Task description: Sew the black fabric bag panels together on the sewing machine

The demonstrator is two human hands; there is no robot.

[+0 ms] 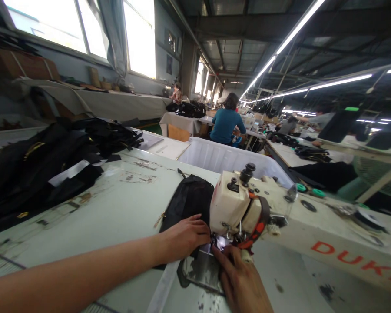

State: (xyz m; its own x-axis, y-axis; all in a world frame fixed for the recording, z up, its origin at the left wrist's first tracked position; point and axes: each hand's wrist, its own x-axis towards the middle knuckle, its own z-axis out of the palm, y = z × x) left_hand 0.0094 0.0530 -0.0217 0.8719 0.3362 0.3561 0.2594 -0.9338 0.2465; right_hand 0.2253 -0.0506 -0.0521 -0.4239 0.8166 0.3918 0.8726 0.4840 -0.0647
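My left hand lies flat on a piece of black fabric, its fingers pressed down just left of the needle of a cream sewing machine. My right hand comes in from below, fingertips on the fabric at the lit presser foot. The black piece trails away behind the machine head toward the far side of the table. Neither hand grips anything in a closed fist; both hold the fabric down.
A heap of black fabric pieces lies on the table at left. A white plastic bin stands behind the machine. A person in a teal top sits ahead with their back turned, others farther off. Thread spools sit at right.
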